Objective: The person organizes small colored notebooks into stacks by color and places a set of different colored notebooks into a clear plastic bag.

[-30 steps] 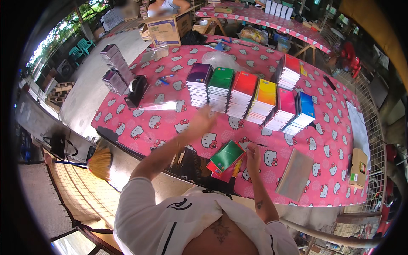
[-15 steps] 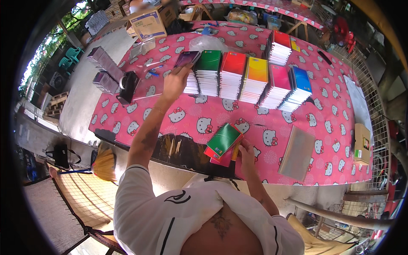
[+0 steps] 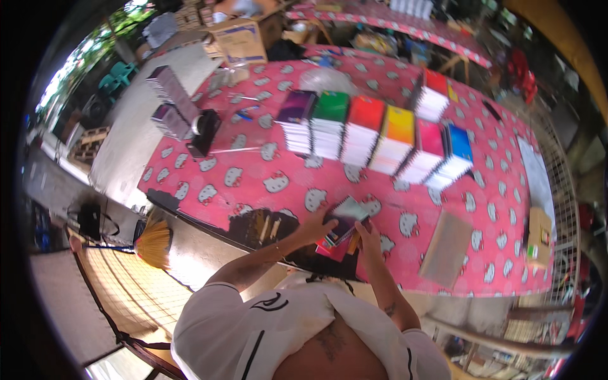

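Note:
Near the table's front edge my left hand (image 3: 318, 228) grips a dark purple spiral notebook (image 3: 346, 223) by its left side. Beneath it lies a small fan of notebooks, of which a pink notebook (image 3: 335, 251) and some red show; my right hand (image 3: 368, 238) is closed around their right side. Beyond my hands stand neat stacks in a row: a purple stack (image 3: 296, 106), a green stack (image 3: 331, 106), a red stack (image 3: 366, 115), a yellow stack (image 3: 397, 126), a pink stack (image 3: 429, 137) and a blue stack (image 3: 458, 147).
Another red-topped stack (image 3: 435, 82) stands behind the row. A black tape dispenser (image 3: 204, 134) and dark spiral-bound stacks (image 3: 171, 120) are at the left. A clear plastic sleeve (image 3: 445, 250) and a small brown box (image 3: 538, 237) lie right. A cardboard box (image 3: 240, 43) stands at the far left.
My left hand has come back from the purple stack with a purple notebook, now over the green one in the held group. The view has shifted slightly.

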Motion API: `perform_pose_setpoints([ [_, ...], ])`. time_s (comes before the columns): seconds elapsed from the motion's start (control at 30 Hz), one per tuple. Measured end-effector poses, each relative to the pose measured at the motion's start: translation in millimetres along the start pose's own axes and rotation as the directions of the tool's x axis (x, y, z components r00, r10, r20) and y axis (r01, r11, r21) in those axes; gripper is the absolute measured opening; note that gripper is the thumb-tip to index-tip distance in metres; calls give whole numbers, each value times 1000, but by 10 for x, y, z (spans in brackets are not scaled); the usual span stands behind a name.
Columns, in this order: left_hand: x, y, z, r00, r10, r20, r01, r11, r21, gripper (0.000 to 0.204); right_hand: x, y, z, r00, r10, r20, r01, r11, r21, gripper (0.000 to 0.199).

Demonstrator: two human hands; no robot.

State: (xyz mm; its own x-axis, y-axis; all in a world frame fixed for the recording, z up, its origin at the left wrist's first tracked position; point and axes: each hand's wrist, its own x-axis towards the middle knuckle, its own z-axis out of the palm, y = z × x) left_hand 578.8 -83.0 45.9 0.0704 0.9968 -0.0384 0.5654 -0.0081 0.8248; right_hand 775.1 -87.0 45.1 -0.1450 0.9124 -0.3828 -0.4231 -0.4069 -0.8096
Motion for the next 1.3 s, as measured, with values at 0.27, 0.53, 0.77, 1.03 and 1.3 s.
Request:
perform_pose_setpoints([
  [0.27, -261, -219, -292, 842, -281, 460, 538, 479, -693, 59, 158, 318, 321, 985, -161, -61, 134, 942, -309, 52],
  [0.53, -715, -722, -733, 883, 329, 335, -389, 912, 130, 81, 54, 313, 528, 989, 129, 69, -120, 985, -127, 52],
  [0.77, -1050, -1074, -990, 620, 716, 320, -783, 545, 299, 89, -332, 570, 767, 964, 252, 86, -243, 965, -96, 39],
  [1.03, -667, -762, -1120, 711, 670, 213, -618, 740, -264, 74, -549, 402, 684, 971, 215, 101, -220, 975, 39, 65],
  [1.3, -277, -646, -946, 898, 328, 294, -13, 687, -727, 119, -363, 738, 1126, 848, -460, 264, 507, 850, -146, 101],
])
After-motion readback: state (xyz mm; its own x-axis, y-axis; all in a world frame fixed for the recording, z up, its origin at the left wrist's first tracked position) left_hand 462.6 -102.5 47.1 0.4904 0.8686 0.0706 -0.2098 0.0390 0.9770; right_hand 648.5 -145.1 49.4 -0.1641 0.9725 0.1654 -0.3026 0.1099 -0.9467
